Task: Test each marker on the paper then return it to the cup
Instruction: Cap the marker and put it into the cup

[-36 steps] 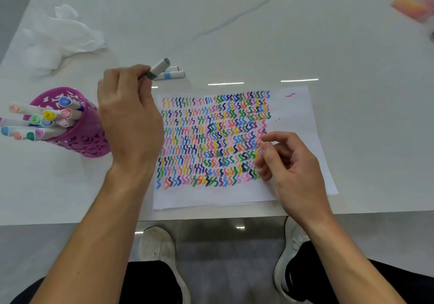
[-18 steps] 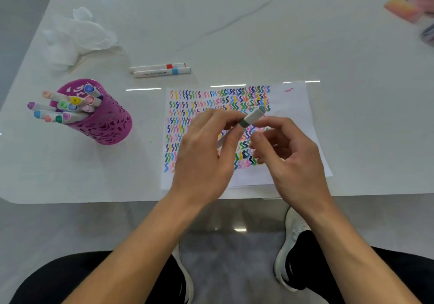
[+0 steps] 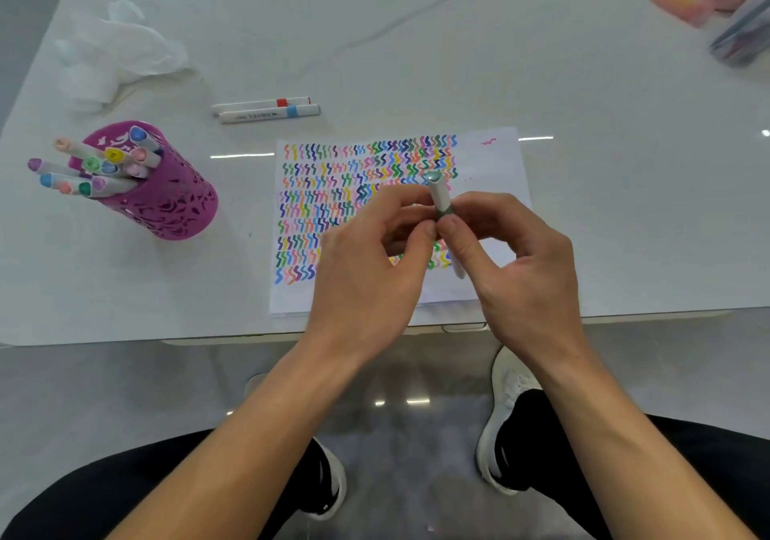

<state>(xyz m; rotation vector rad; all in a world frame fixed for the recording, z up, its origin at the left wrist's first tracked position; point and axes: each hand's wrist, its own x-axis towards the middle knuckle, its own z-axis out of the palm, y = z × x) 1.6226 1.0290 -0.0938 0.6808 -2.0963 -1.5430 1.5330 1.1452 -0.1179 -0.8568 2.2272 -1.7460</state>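
Head view: marker, green-banded, upright above paper; left hand and right hand both pinch its middle, thumbs touching. Purple cup of markers stands well left on desk.

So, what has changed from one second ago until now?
The left hand carried the green-banded marker from beside the cup to over the paper, where the right hand also gripped it. The cup and two loose markers stayed put.
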